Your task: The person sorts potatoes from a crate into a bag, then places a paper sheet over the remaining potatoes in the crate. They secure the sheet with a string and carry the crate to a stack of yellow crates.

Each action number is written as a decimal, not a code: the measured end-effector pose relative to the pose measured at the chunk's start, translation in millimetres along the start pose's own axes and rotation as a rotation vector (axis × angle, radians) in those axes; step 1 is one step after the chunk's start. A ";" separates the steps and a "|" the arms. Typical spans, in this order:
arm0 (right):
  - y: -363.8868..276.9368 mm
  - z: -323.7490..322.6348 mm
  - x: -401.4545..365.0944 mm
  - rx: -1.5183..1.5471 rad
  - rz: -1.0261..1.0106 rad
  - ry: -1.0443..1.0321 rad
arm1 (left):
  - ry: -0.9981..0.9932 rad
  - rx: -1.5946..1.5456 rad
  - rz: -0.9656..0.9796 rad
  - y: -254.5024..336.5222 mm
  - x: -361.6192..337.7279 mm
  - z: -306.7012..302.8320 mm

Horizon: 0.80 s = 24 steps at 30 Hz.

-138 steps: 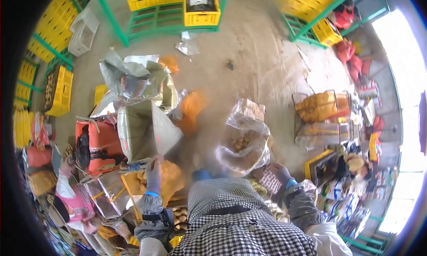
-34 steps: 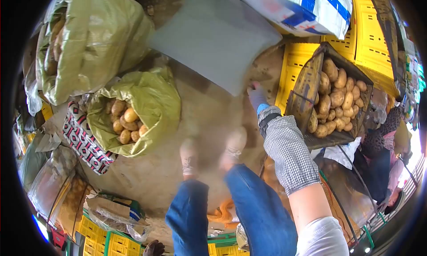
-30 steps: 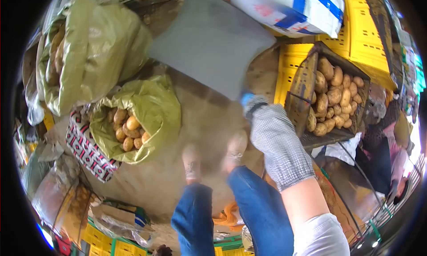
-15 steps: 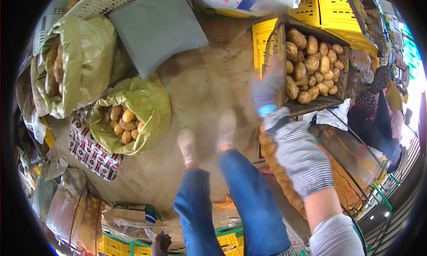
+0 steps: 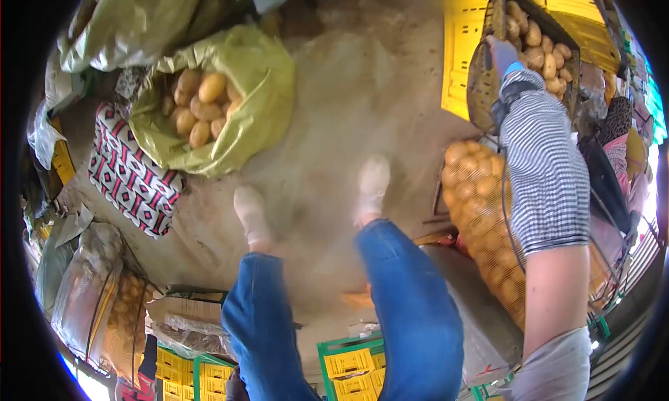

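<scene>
My right hand [image 5: 503, 55], in a bluish-grey glove below a checked sleeve cover, grips the left rim of a dark, worn crate [image 5: 482, 87]. Brown potatoes [image 5: 549, 66] fill the crate, which stands tilted beside yellow plastic crates. Only a dark sliver of my left hand [image 5: 237, 386] shows at the bottom edge, next to my leg; its fingers cannot be made out. To the left, an open olive-green bag [image 5: 268, 97] with potatoes inside stands on the floor.
A mesh sack of potatoes [image 5: 481, 199] leans below the crate on the right. A yellow crate [image 5: 456, 52] stands at the crate's left side. Patterned cloth [image 5: 132, 167] lies beside the green bag. Green-framed yellow crates [image 5: 352, 365] are behind my feet.
My right hand has gone from a blurred reach at the crate's side to holding its rim. The view has shifted, so the crate sits farther up and right. My feet have moved apart.
</scene>
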State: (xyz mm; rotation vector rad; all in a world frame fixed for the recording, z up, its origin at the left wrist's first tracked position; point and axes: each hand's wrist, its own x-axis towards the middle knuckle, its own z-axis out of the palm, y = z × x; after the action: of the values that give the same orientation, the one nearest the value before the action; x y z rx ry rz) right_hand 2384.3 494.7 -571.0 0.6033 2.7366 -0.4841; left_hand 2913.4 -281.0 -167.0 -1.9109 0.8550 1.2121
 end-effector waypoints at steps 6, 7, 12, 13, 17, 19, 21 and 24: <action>-54.1 5.3 -124.7 -0.389 0.023 -0.072 | -0.010 -0.053 -0.082 -15.2 64.8 -111.3; -51.0 19.5 -143.7 -0.176 0.272 -0.006 | -0.034 -0.056 -0.089 -18.0 76.7 -130.6; -83.5 55.9 -209.4 0.094 0.290 -0.043 | -0.061 -0.088 0.104 -53.7 87.8 -176.2; -94.8 61.5 -229.4 0.098 0.221 -0.049 | -0.122 -0.101 0.104 -68.4 97.6 -207.2; -135.2 57.9 -320.9 0.029 0.046 -0.048 | -0.285 0.059 0.307 -97.3 68.8 -240.7; -150.9 46.7 -374.6 -0.052 -0.024 -0.072 | -0.263 -0.030 0.331 -127.2 54.4 -250.8; -133.9 55.1 -424.6 -0.082 -0.018 -0.115 | -0.258 0.128 0.388 -168.0 60.1 -275.3; -160.0 26.9 -543.7 -0.028 -0.091 -0.208 | 0.127 0.274 0.331 -229.2 92.9 -309.6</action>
State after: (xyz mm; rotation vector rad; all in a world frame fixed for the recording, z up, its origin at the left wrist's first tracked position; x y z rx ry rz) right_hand 2790.0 157.6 -361.9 0.3987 2.5754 -0.4992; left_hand 3275.2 -431.5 -108.1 -1.6801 1.3734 1.0983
